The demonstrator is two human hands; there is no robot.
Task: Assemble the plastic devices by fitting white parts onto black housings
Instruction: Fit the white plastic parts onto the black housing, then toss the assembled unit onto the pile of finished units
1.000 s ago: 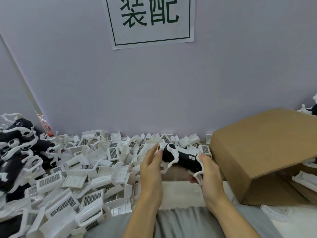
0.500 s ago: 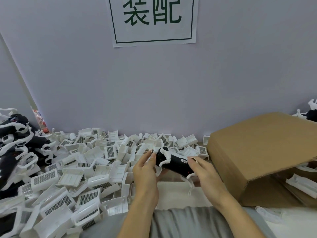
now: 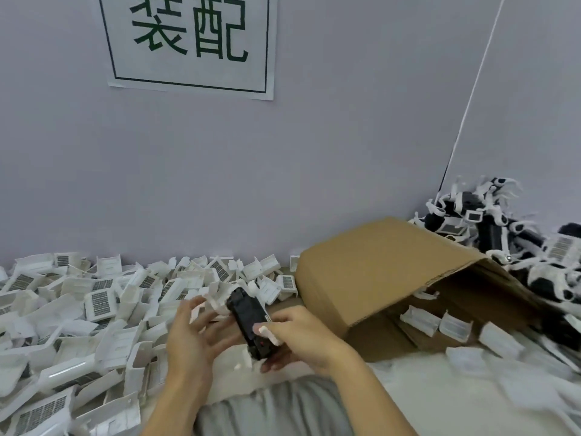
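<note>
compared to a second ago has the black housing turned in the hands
Yes. The black housing lay roughly parallel to the wall; now it points lengthwise towards the wall, gripped by the right hand.

Your right hand (image 3: pixel 295 336) hides the lower end of the black housing (image 3: pixel 250 322). The wall sign (image 3: pixel 191 42) is cut off at the frame's top. Parts at lower right are smeared by blur.

In my hands is a black housing (image 3: pixel 250 322) with white clips. At lower left lie white parts (image 3: pixel 100 302) with dark grid patterns. The box (image 3: pixel 377 262) at right is brown, the wall pale lilac, and the sign (image 3: pixel 191 42) white with dark green characters.
</note>
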